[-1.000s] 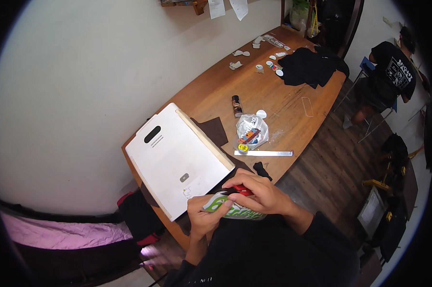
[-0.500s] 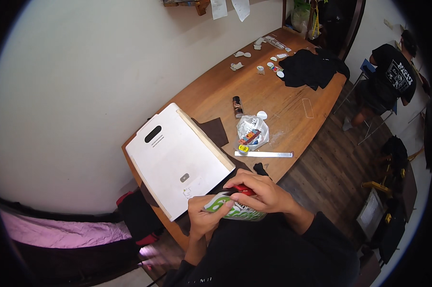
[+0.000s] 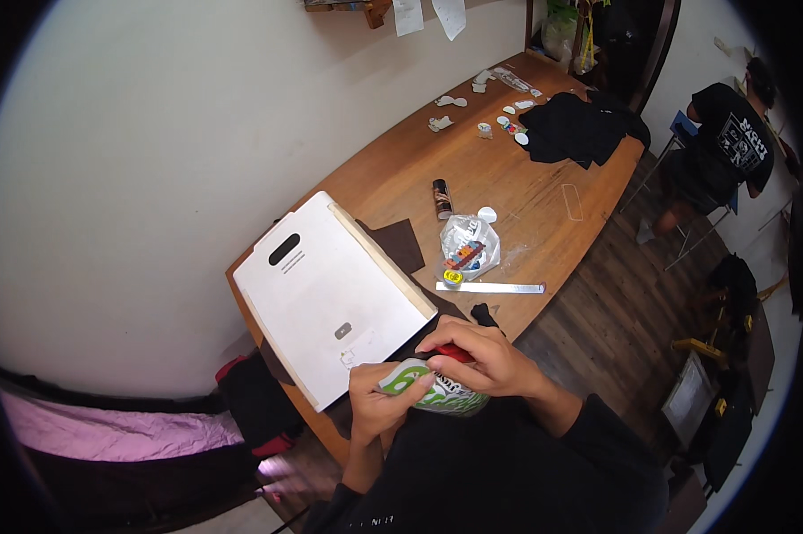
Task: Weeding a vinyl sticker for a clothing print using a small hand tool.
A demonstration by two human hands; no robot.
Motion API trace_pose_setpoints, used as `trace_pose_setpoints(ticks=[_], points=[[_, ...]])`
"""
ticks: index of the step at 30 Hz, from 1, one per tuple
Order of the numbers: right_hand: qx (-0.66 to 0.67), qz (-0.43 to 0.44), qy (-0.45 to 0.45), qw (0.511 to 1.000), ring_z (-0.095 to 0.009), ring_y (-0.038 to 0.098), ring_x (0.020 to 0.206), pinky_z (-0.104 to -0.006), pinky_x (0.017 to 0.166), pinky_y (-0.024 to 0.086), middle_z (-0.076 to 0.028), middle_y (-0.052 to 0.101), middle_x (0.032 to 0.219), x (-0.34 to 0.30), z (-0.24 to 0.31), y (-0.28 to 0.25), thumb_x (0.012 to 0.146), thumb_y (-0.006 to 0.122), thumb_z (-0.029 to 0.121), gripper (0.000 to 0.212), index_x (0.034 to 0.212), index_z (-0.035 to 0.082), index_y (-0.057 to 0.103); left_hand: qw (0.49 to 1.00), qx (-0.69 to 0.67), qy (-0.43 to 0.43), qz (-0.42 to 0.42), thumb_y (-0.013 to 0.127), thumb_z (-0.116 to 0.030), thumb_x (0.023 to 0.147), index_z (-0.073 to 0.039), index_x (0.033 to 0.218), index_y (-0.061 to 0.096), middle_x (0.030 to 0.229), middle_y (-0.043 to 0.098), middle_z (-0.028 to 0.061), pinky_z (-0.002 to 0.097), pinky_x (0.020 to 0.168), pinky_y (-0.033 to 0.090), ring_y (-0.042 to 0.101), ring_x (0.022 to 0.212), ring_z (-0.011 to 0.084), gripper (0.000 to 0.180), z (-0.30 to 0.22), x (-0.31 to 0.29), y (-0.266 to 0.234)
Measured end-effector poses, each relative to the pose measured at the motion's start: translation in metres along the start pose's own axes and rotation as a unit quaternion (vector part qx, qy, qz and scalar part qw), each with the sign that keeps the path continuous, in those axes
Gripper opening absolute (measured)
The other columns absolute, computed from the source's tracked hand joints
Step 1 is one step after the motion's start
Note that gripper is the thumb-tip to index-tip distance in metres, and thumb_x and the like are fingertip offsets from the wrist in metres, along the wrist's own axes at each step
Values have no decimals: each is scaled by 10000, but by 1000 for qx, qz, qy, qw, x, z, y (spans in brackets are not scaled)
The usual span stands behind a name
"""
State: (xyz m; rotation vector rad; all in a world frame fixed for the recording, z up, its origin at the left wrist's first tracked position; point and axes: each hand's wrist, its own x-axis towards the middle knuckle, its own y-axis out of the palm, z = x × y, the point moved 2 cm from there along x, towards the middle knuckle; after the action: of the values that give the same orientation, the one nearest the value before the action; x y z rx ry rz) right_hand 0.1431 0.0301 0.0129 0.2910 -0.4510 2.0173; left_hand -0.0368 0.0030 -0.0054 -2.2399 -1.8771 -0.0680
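Note:
My left hand (image 3: 376, 400) pinches the left edge of a curved, flexible piece with a green, white and dark pattern (image 3: 455, 399), held just above my lap. Over its upper edge is my right hand (image 3: 495, 360), fingers closed round a small red and black hand tool (image 3: 455, 353). Fingers cover most of this tool, so its exact kind does not show. The right thumb presses close to the patterned piece, near the left thumb.
Just beyond my hands a white boxy case (image 3: 330, 294) rests on the wooden table (image 3: 517, 196). Nearby lie a metal ruler (image 3: 490, 287), a clear plastic bag (image 3: 471, 240), a dark can (image 3: 441, 199) and black cloth (image 3: 570, 129). A person (image 3: 730, 142) sits at far right.
The patterned piece has shifted slightly under my fingers, and the red tool has moved a little along its upper edge. Both hands stay in nearly the same place.

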Motion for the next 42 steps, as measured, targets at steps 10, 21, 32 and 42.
trace_pose_setpoints(ticks=[10,21,32,42], points=[[62,-9,35,997,-137,591,799,-253,689,459,-98,604,907,1,-7,-3,896,610,61,221,1096,-25,573,1000,4,2,6,753,-56,771,52,792,701,632,668,78,216,477,423,601,532,80,122,-1,2,0],[81,-114,112,984,-42,557,688,-194,594,433,-20,620,786,-2,-10,-16,928,593,66,99,964,-25,607,996,33,-67,40,794,-81,746,30,808,714,714,696,66,212,591,477,626,650,80,149,9,15,-17],[13,-12,92,996,-54,447,615,-209,536,337,-30,598,838,6,-19,-32,823,712,109,280,1058,-4,609,999,7,-52,15,786,-66,750,14,799,730,746,710,86,208,647,499,659,692,106,109,9,23,-32],[127,-135,125,975,-65,582,789,-197,680,453,-43,646,872,6,-31,-12,909,630,76,137,1005,-21,626,990,-56,-76,-104,750,-100,812,30,928,679,818,694,65,203,680,486,635,751,74,189,21,21,-43]])
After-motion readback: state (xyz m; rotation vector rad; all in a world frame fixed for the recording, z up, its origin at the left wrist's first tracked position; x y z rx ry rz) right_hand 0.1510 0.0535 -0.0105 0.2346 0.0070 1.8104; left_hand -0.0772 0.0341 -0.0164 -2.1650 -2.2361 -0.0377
